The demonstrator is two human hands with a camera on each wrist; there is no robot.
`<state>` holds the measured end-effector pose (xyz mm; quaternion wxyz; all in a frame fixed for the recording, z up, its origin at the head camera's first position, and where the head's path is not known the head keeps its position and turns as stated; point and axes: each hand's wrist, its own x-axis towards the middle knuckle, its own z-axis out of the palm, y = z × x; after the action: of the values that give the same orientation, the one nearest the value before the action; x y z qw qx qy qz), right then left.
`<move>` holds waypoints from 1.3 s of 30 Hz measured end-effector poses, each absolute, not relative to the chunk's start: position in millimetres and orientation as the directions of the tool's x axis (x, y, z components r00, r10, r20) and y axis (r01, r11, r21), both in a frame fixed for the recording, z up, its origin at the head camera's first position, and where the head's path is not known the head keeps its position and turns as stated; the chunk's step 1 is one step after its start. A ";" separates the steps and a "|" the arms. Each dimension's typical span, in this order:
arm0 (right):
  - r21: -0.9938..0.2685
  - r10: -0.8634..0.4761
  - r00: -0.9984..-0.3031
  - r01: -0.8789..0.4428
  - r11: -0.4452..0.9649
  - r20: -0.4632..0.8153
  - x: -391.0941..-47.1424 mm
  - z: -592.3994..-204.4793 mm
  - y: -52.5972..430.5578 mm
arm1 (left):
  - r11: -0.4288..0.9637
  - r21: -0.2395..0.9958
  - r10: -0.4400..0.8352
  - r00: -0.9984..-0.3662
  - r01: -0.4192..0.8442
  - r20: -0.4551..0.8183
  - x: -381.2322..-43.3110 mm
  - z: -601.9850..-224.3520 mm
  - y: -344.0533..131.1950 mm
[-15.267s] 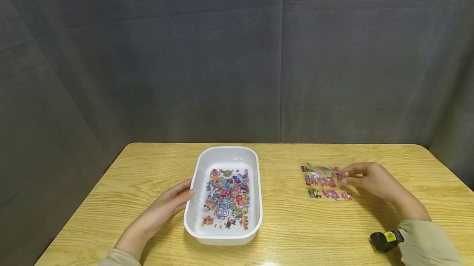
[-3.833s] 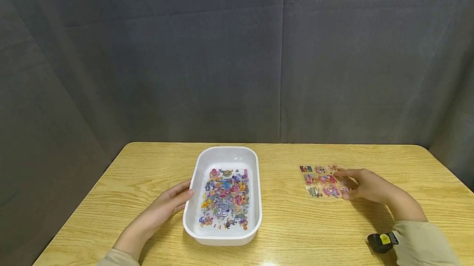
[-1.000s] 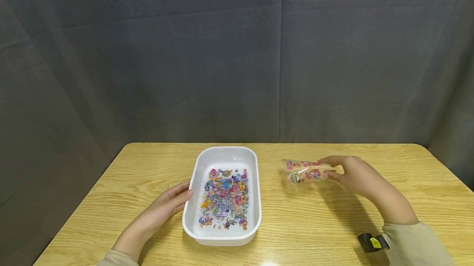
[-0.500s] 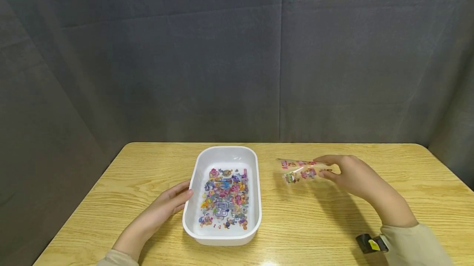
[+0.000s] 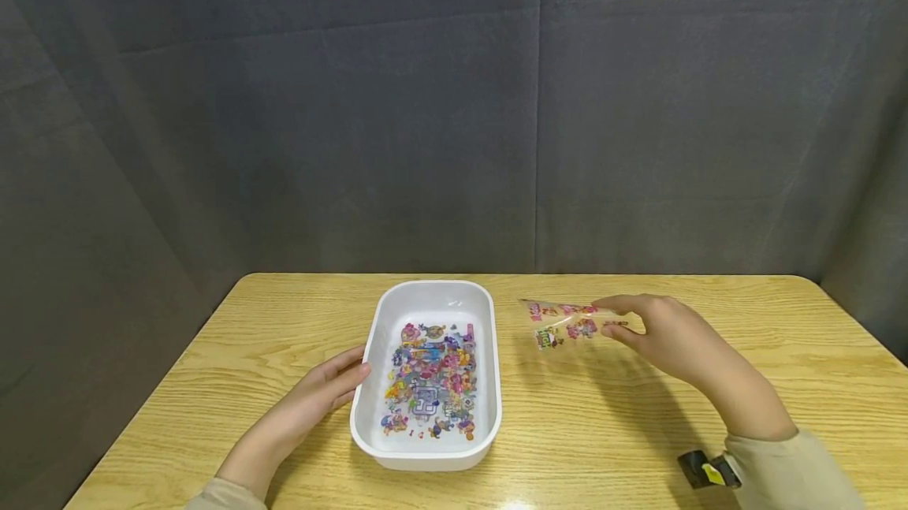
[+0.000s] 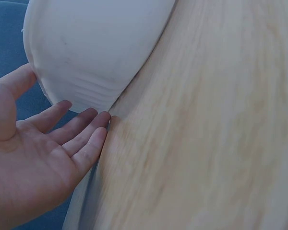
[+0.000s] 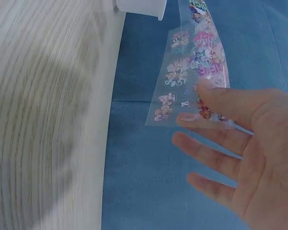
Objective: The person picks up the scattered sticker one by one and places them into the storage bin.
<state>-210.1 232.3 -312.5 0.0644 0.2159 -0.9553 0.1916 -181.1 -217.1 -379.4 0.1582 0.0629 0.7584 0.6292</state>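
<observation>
A white rectangular tray (image 5: pixel 434 460) stands on the table, with clear sheets (image 5: pixel 429 384) of colourful cartoon stickers overlapping on its floor. My left hand (image 5: pixel 322 384) touches the tray's left side, thumb at the rim. In the left wrist view, the fingers of that left hand (image 6: pixel 43 153) spread loosely along the outer wall of the tray (image 6: pixel 96 43). Above the table to the right of the tray, my right hand (image 5: pixel 670 340) pinches a clear sticker sheet (image 5: pixel 582 328) at its right end. The right wrist view shows this sheet (image 7: pixel 175 72) bending between thumb and forefinger; the other fingers are spread.
The wooden table (image 5: pixel 567 431) has a rounded back edge, and a dark grey curtain (image 5: pixel 426 116) hangs right behind it. A black strap with a yellow mark (image 5: pixel 709 470) sits at the right cuff. Shadows of the right hand and sheet fall on the tabletop.
The sticker sheet, flat on the table 3.8 s ago, is now lifted and has moved left towards the tray in my right hand. The tray's sticker pattern differs from 15.3 s ago. Left hand unmoved.
</observation>
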 end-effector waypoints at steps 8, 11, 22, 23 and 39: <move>-0.324 -0.408 -0.882 -0.468 0.822 0.237 -208.3 -310.2 226.2 | 0.204 0.973 0.288 -0.944 -0.106 -0.163 -181.6 -379.7 -216.3; -0.312 -0.409 -0.880 -0.469 0.826 0.242 -206.6 -308.4 224.1 | 0.203 0.973 0.289 -0.943 -0.107 -0.164 -181.6 -379.7 -216.2; -0.283 -0.425 -0.862 -0.495 0.822 0.276 -198.1 -299.1 212.0 | 0.200 0.974 0.284 -0.944 -0.110 -0.165 -181.9 -380.3 -215.8; -0.279 -0.427 -0.859 -0.499 0.820 0.282 -197.6 -298.7 210.9 | 0.199 0.974 0.284 -0.945 -0.110 -0.165 -181.9 -380.4 -215.7; -0.224 -0.462 -0.808 -0.558 0.799 0.366 -194.0 -300.5 197.2 | 0.199 0.974 0.283 -0.946 -0.104 -0.158 -181.9 -381.8 -216.0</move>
<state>-194.0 197.2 -300.5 0.1483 0.2721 -0.9368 0.1625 -181.9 -216.0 -381.8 0.1534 0.0591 0.7590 0.6300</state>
